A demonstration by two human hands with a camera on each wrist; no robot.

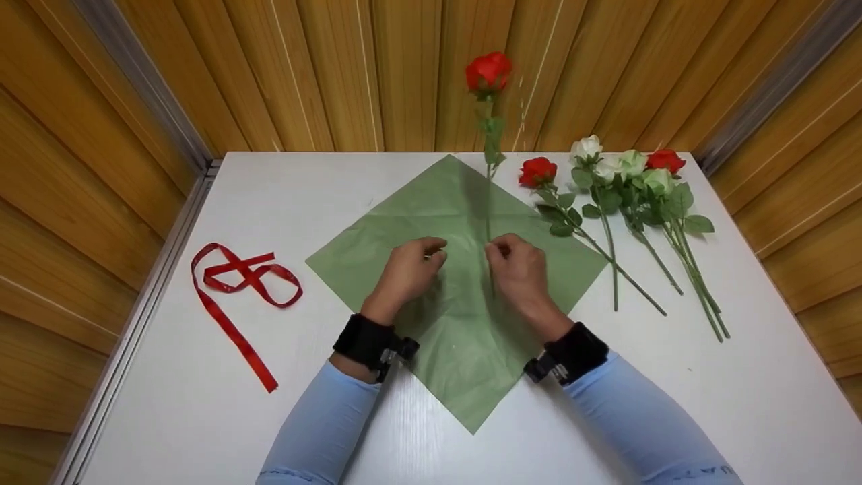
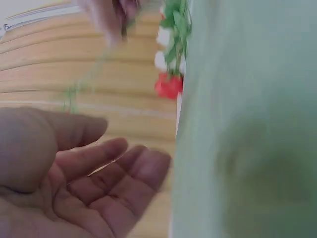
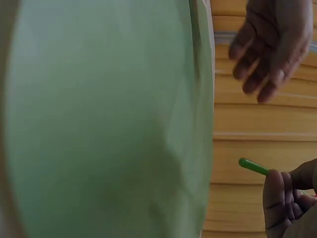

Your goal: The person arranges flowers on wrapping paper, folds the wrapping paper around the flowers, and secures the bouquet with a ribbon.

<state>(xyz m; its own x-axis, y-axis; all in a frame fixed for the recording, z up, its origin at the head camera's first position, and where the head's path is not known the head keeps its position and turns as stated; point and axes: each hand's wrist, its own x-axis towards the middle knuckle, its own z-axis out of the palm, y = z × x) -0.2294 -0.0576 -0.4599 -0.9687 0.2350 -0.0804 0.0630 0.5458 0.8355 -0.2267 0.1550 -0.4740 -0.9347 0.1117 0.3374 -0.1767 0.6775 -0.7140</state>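
Over the green sheet (image 1: 465,384) on the desk (image 1: 168,431), 1 red rose (image 1: 488,74) is held by its stem, pinched in R hand (image 1: 525,269), grip closed on it. L hand (image 1: 407,273): grip half-spread, fingers loosely bent, w/ nothing held. Other roses (image 1: 633,163) are laid R of sheet, red ribbon (image 1: 231,333) L.

Light-blue sleeves (image 1: 646,411) covered both forearms — close-fitting, smooth, dark lettering (image 1: 707,473) running across farther up. Wide black bands (image 1: 363,341) circled both wrists — small black cameras (image 1: 406,348) mounted on inner sides.
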